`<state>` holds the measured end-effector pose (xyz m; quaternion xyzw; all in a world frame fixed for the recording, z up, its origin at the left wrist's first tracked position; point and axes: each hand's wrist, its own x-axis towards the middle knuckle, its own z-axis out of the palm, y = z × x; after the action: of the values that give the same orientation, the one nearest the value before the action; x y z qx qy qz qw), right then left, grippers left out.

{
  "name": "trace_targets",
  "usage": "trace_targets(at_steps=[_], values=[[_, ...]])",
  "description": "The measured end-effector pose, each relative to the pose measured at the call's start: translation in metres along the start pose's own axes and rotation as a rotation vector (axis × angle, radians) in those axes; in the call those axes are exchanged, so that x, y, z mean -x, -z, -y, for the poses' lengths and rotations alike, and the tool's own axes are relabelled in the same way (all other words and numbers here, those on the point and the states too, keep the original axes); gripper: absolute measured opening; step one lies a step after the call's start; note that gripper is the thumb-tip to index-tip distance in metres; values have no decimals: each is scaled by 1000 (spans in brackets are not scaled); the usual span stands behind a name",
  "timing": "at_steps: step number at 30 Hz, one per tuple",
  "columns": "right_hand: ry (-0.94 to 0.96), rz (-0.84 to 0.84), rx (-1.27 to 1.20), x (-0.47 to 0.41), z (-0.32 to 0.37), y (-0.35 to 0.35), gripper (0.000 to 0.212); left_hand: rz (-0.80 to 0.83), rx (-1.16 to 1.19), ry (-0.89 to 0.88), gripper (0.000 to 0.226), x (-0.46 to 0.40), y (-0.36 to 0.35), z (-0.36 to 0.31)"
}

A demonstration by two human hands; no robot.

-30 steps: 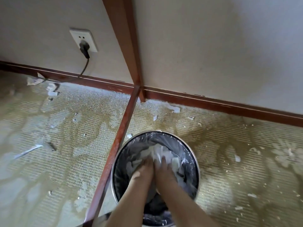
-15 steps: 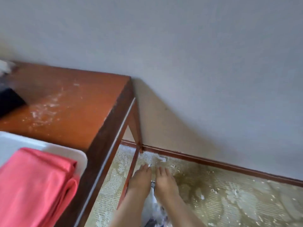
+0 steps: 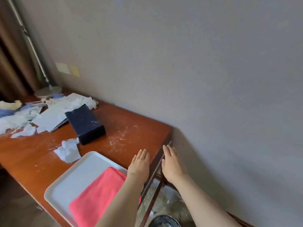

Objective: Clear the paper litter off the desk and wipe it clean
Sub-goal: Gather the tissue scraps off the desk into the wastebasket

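Note:
The brown wooden desk (image 3: 139, 122) runs from left to its right end. Crumpled white paper (image 3: 68, 149) lies near the middle, and a heap of torn paper litter (image 3: 32, 115) covers the far left. White crumbs (image 3: 117, 140) dust the desk's right part. A folded pink cloth (image 3: 98, 195) lies in a white tray (image 3: 78, 174) at the front edge. My left hand (image 3: 139, 163) hovers flat and empty over the desk's right end. My right hand (image 3: 172, 163) hangs flat and empty just past the desk's end. The lined bin (image 3: 164, 221) stands below on the floor.
A dark blue box (image 3: 85, 123) lies on the desk between the litter and the crumbs. A lamp base (image 3: 47, 91) stands at the far left by the curtain. The grey wall runs close behind the desk. Paper scraps dot the carpet (image 3: 165, 200) around the bin.
Both hands have come up out of the bin, where they pressed paper down, and now hover at desk height. The view has risen from the floor to the desk top.

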<state>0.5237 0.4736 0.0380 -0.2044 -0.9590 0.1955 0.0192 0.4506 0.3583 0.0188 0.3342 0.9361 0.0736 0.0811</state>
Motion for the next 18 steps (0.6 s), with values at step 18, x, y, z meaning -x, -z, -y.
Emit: trace_targets(at_steps=[18], values=[[207,217,-7,-78,280,-144,58,58,-182,199,66,22,38,340]])
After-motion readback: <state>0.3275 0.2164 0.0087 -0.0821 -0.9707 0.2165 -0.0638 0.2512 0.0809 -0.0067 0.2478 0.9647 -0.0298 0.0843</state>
